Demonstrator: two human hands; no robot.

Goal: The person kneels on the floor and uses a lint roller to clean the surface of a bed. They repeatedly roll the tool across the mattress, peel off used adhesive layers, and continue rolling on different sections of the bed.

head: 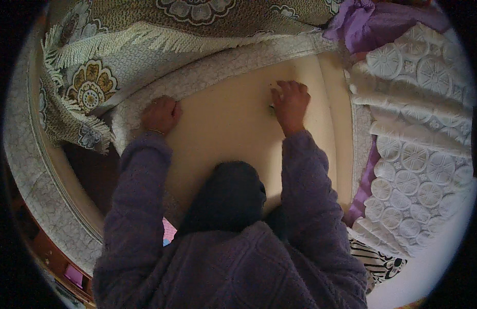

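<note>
My left hand [161, 115] rests with curled fingers at the grey patterned fabric border [128, 112], beside the beige cloth surface [223, 112]. What lies under its fingers is hidden, so I cannot tell if it grips the border. My right hand [291, 102] is over the beige surface, palm down, with fingers bent and apart. Next to its thumb side is a small dark spot or object [272, 109], too blurred to name. Above my left hand lies a woven throw [146, 65] with cream fringe and flower motifs, folded back over the grey fabric.
A white textured cover with round motifs [412, 185] drapes along the right, over purple cloth [365, 189]. More purple fabric [362, 27] is bunched at upper right. A grey upholstered edge [49, 185] curves down the left, beside a dark gap [93, 170]. My knee [234, 193] presses on the beige surface.
</note>
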